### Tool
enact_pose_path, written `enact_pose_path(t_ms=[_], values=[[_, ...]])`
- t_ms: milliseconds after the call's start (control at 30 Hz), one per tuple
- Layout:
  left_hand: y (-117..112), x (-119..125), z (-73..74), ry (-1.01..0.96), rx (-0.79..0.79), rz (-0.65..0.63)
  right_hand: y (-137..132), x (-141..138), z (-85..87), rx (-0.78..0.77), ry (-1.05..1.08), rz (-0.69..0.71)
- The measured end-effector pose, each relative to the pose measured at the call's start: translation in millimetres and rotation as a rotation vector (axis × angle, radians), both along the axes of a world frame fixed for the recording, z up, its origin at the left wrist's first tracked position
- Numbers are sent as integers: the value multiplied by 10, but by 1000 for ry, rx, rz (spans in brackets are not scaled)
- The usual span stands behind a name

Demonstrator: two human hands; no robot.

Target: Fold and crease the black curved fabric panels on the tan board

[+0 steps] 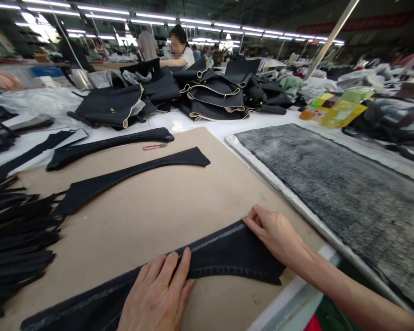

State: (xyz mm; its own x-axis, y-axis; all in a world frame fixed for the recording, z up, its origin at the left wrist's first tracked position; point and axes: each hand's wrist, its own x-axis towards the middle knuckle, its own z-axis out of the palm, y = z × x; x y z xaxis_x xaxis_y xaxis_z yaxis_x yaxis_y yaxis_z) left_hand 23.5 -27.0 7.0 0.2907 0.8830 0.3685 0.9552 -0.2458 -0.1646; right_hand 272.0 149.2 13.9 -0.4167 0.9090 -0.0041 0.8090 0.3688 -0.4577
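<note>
A long curved black fabric piece (224,257) with pale stitching along its edges lies across the brown board (148,197) in front of me. My left hand (158,287) rests flat on the fabric near its middle, fingers stretched out. At the upper right corner of the same piece, my right hand (267,227) pinches the edge between thumb and fingers. Farther back on the board lie another curved black piece (134,177) and a stack of similar pieces (110,145). Beside that stack is a small pink-handled tool (154,146), perhaps thread snips.
Black strips (17,243) are heaped at the left. A dark grey padded sheet (331,184) covers the right side. Black panels with pale edging (217,92) are piled behind, where a co-worker (184,48) is. A yellow packet (345,110) and clear plastic (37,103) lie farther back.
</note>
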Motion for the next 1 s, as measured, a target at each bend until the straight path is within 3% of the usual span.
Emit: enact_pose_path(t_ms=[133, 367, 467, 533, 700, 833, 1000], values=[[6, -23, -15, 56, 40, -14, 19, 22, 12, 45, 78, -51], [-17, -12, -33, 48, 60, 38, 64, 117, 63, -139, 302, -58], [-15, -15, -44, 22, 48, 45, -21, 121, 123, -68, 326, -50], [-11, 7, -28, -1, 31, 53, -135, 57, 193, 27, 304, 65], [-46, 190, 134, -142, -93, 177, -444, -253, 256, 184, 216, 574], [-58, 264, 248, -267, -235, 242, -490, -463, -18, 421, 147, 783], [-114, 163, 326, -385, -276, 231, -370, -548, -448, 596, 112, 930]])
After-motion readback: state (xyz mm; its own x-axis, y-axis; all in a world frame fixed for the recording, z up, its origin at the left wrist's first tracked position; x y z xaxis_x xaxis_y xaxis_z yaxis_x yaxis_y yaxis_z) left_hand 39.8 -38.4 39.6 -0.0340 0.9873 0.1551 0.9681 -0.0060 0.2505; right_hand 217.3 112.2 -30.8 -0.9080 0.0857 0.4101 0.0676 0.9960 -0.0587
